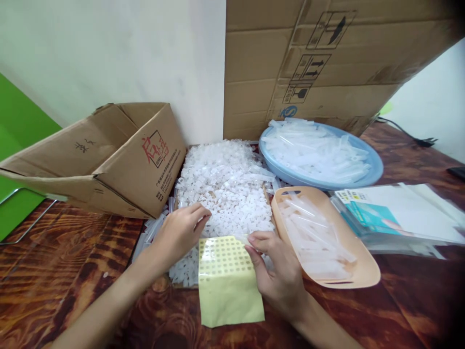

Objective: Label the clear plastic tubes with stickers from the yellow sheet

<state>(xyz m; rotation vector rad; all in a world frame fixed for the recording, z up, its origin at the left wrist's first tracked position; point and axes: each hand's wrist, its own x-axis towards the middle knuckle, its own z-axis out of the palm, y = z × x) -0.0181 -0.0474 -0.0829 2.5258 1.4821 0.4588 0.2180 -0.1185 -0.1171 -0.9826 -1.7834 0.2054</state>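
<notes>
My left hand point(183, 228) hovers over a spread of small translucent plastic pieces point(225, 194). Its fingers are curled into a pinch; whatever is between them is too small to make out. A yellow sheet of small dot stickers point(230, 286) lies in front of the pieces, its upper part printed with rows and its lower part bare. At the sheet's upper right corner, my right hand point(278, 271) pinches a small translucent plastic piece point(241, 238), partly hidden by the fingertips.
An open cardboard box point(138, 165) stands at left. To the right are a peach basket point(368, 271) of clear tubes, a blue basin point(376, 167) heaped with more tubes, and plastic-wrapped packs point(410, 213). A large carton point(261, 63) rises behind on the wooden table point(72, 261).
</notes>
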